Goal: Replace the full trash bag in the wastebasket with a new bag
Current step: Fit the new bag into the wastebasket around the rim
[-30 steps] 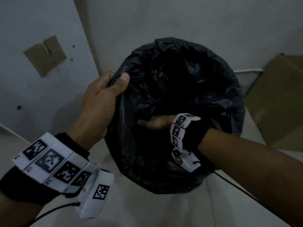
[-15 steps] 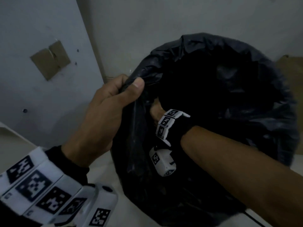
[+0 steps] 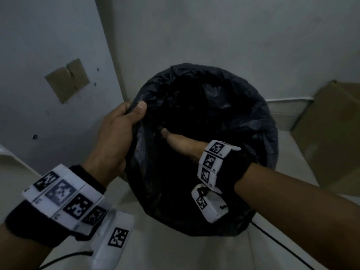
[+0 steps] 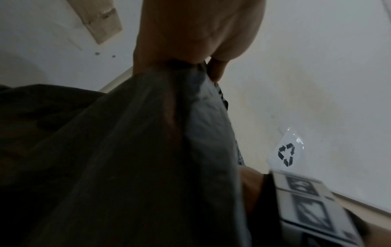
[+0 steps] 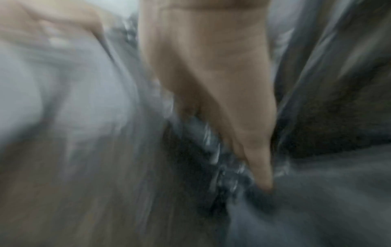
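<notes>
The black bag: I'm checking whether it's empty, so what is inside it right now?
Only the right hand shows inside the black bag, fingers extended. The bottom is too dark to see.

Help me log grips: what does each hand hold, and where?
Left hand grips the black plastic trash bag by its rim. Right hand reaches inside, fingers straight, holding nothing.

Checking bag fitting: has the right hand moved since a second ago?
Cannot tell: the camera shifted. The right hand remains inside the black bag, fingers straight.

Pale tiled floor [image 3: 175,254] under black-bagged wastebasket [image 3: 259,121]; brown cardboard [image 3: 331,137] at the wall, right.
</notes>
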